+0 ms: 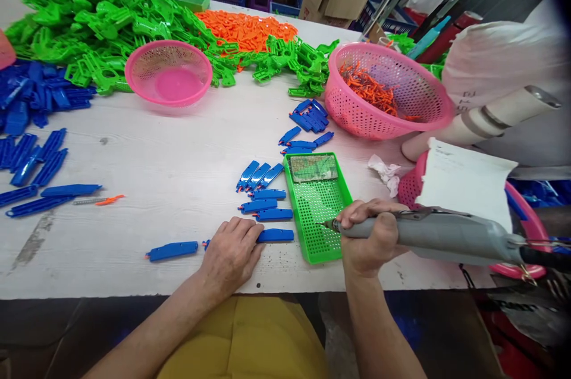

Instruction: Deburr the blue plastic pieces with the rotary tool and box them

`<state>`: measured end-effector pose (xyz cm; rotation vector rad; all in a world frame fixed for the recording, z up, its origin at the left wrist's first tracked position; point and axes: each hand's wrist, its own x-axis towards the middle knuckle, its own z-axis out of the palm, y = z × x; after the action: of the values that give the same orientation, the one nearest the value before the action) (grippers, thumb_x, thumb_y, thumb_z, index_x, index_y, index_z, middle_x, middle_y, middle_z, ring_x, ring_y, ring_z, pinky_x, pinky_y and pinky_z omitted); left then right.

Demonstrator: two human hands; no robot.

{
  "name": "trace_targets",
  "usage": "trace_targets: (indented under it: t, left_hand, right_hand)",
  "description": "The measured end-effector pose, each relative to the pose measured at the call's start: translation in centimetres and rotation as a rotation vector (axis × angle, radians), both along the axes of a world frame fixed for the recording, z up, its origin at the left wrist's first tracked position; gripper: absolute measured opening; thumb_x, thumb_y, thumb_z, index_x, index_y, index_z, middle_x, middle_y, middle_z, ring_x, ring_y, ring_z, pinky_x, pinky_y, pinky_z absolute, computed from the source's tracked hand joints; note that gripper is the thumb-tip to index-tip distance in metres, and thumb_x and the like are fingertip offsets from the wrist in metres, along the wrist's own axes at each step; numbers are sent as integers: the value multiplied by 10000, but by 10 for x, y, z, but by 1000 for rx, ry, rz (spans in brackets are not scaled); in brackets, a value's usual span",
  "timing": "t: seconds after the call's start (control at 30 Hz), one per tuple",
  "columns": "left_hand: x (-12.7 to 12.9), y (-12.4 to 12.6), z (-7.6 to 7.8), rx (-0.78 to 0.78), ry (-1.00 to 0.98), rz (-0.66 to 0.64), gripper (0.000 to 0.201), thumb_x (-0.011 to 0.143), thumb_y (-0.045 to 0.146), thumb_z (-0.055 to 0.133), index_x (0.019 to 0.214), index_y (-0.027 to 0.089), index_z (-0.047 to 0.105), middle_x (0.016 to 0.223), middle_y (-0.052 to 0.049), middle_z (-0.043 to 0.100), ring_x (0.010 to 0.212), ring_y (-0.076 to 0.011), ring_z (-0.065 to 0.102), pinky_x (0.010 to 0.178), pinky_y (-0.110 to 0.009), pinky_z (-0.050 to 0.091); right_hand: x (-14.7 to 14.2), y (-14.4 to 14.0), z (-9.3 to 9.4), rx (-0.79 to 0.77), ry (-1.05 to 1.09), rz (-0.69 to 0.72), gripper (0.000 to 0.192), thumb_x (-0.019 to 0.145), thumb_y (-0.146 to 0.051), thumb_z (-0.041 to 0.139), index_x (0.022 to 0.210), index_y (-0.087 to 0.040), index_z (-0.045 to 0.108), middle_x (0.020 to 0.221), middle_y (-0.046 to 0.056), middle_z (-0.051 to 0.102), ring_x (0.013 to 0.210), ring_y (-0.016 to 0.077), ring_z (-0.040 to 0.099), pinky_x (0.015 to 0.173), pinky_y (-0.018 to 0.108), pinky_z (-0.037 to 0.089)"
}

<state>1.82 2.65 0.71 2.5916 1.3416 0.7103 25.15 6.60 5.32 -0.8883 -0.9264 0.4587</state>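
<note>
My right hand (368, 236) grips a grey electric screwdriver (446, 236), its tip pointing left over the green perforated tray (319, 203). My left hand (232, 254) lies flat on the white table, fingers covering part of a blue plastic part (275, 235). Another blue part (173, 250) lies just left of that hand. Several more blue parts (263, 191) are lined up beyond my left hand, beside the tray.
A pink basket with orange pieces (383, 90) stands back right, an empty pink basket (168, 72) back left. Heaps of green parts (98, 16), orange parts (245, 28) and blue parts (31, 129) fill the far and left table. A person in white (499, 63) sits right.
</note>
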Motion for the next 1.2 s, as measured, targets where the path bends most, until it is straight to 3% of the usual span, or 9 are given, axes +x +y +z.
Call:
trace_targets:
  t: [0.27,0.47,0.63,1.2]
  left_hand:
    - [2,1,-1,7,23,-1,134,1006,224,548,1120,175,601,1003,-80,679,894,-251,587,735,-394,468]
    - [2,1,-2,-45,21,-10,120,998,221,579,1112,191,598,1007,-72,668,944,-253,597,751,-389,464]
    - [3,1,-4,-67,15,-5,125,976,247,628,1088,196,604,1004,-69,661,954,-260,594,761,-396,465]
    - [5,2,-2,-118,39,-16,129,969,268,654,1054,196,591,1002,-64,652,937,-266,576,744,-398,443]
  right_hand:
    - [-1,-6,13,-13,11,8,128,842,-330,616,836,-207,580,560,-83,510,408,109,488,412,266,430]
    - [-29,-17,29,44,52,263,172,901,-383,602,905,-215,636,625,-54,553,430,120,520,401,283,434]
    - [-64,-20,23,-7,24,424,181,897,-440,652,920,-262,626,630,-59,529,424,113,503,414,283,461]
    - [-83,-13,7,-23,39,443,171,908,-398,648,949,-234,622,653,-68,549,465,92,523,453,252,489]
